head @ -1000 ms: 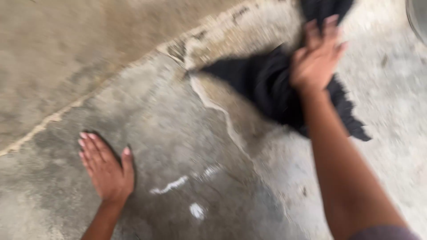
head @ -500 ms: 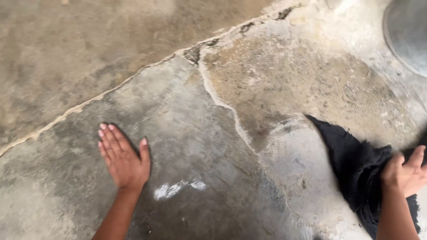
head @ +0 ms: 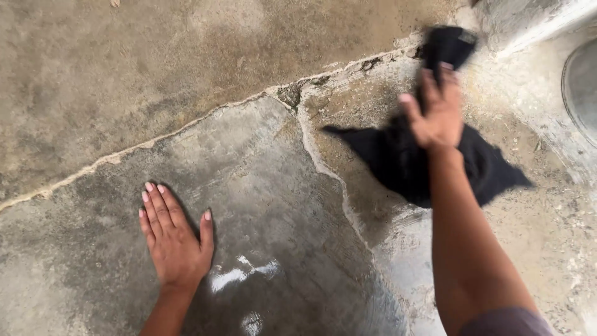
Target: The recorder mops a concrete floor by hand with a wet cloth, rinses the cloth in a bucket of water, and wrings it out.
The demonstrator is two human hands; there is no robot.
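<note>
Head view: the left hand (head: 177,239) lies flat on the wet concrete floor (head: 280,205), fingers spread, holding nothing. The right hand (head: 435,112) presses down on a black cloth (head: 398,155), fingers apparently curled into its folds, though blur hides the exact grip. The cloth lies spread on the floor beside 1 long crack (head: 186,127), near a grey basin (head: 581,87).

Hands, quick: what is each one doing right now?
Left hand: open, flat on the wet concrete floor.
Right hand: closed on the black cloth.
</note>
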